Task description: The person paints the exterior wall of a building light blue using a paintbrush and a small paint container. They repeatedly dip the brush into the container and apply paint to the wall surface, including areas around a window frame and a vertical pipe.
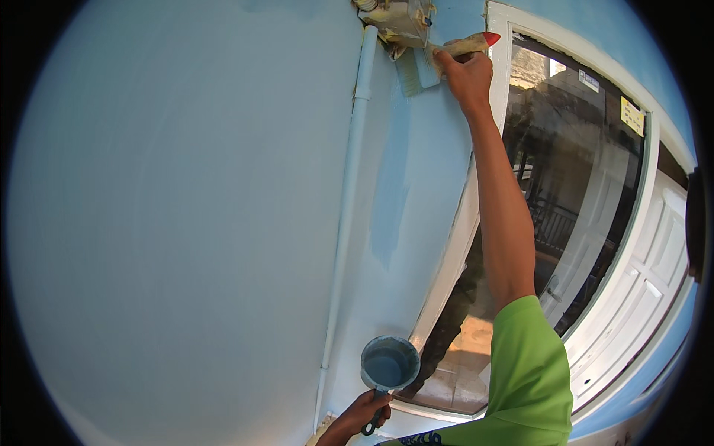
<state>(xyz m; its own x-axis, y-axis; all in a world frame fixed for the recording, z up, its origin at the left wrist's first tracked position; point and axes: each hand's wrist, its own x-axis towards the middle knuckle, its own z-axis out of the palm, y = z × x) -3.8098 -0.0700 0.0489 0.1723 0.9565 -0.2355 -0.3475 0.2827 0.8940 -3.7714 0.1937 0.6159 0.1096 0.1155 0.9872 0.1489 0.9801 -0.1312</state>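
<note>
- Right hand [467, 74] is reaching high overhead, fingers closing around the handle of a flat paintbrush [439, 61]; grip is firm, knuckles facing the camera.
- Paintbrush handle is pale and paint-smeared, ending in a red tip [491, 37] that is pointing right toward the window frame; its bristles are lying flat against the wall, loaded with light blue paint.
- Bristles are touching the wall just below a paint-spattered fitting [401, 18] at the top of the pipe.
- Right forearm is extending straight up along the window edge; a lime green sleeve [528, 364] is covering the upper arm.
- Left hand [364, 416] is sitting low in the view, fingers wrapping the handle of a small round paint pot [389, 363]; the hand is closed on that handle.
- Paint pot is being held roughly level, mouth up, with blue paint showing inside; it is hanging near the lower corner of the window frame, well apart from the brush.
- Light blue wall [186, 223] is filling the left of the view; a darker, wetter vertical streak [390, 201] is running down between the pipe and the window frame.
- Painted vertical pipe [348, 186] is running down the wall, left of the streak.
- White window frame [454, 245] is bordering the painted strip on the right; the glass pane [573, 171] is reflecting buildings and railings.
- White panelled shutter [647, 253] is standing further right.
</note>
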